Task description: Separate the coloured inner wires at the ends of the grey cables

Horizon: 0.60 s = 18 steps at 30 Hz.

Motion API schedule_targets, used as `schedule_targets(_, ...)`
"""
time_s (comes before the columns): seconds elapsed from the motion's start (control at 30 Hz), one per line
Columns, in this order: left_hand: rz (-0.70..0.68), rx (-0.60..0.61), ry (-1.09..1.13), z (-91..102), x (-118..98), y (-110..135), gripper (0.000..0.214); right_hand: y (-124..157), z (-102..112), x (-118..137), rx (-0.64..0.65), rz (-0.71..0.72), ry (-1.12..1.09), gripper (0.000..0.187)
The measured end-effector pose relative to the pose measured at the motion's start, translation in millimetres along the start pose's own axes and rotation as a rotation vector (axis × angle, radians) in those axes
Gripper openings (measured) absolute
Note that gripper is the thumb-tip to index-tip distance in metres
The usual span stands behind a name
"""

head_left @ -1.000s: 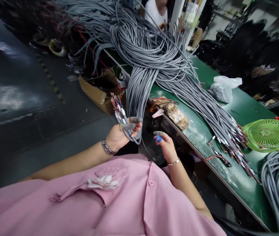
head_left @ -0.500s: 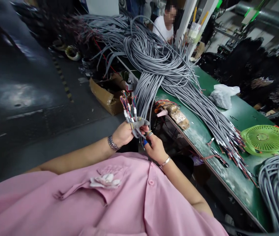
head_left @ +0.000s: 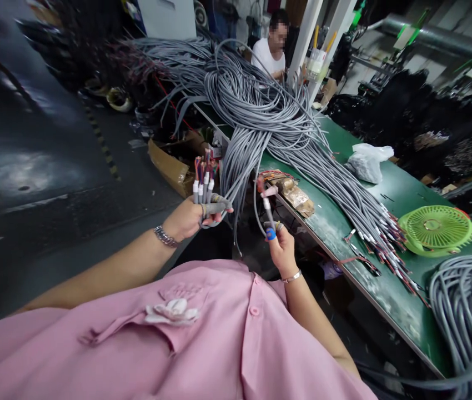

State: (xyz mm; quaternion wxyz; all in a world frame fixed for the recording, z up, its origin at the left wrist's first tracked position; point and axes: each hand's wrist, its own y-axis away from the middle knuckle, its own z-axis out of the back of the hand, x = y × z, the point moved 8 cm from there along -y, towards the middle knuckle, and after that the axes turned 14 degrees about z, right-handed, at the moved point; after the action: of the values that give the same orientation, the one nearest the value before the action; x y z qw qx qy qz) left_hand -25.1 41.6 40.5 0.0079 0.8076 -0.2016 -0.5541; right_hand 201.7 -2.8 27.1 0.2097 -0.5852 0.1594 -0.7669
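Observation:
My left hand is closed round several grey cables, whose white-banded ends with coloured wires point up above the fist. Finger covers wrap some of its fingers. Apart from it, to the right, my right hand pinches a single grey cable near its white band, with reddish wires at the tip. A blue band is on that thumb. Behind both hands, a thick bundle of grey cables hangs over the table edge. Near the right hand, a brown taped block lies on the table edge.
The green table runs diagonally to the right. On it are a heap of grey cables, a plastic bag, a green fan, pliers and a cable coil. A cardboard box stands below. A co-worker sits behind.
My hands have moved apart: the left went left with its cables, the right went right. A single cable end now stands up in my right hand. The view has shifted slightly.

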Motion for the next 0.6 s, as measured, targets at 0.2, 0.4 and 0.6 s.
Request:
schedule_targets(0.2, -0.034, -0.041, -0.002, 12.7, -8, 2, 0.018, 10, 12, -13, -0.093, -0.040, -0.024, 0.031)
schedule_targets(0.4, -0.005, -0.021, 0.028, -1.9, 4, -5, 0.023, 11, -4, -1, 0.079, 0.031, -0.054, 0.040)
schedule_targets(0.6, 0.093, 0.130, 0.039, -40.9, 20, -15, 0.023, 4, -45, 4, 0.387, 0.067, -0.060, 0.056)
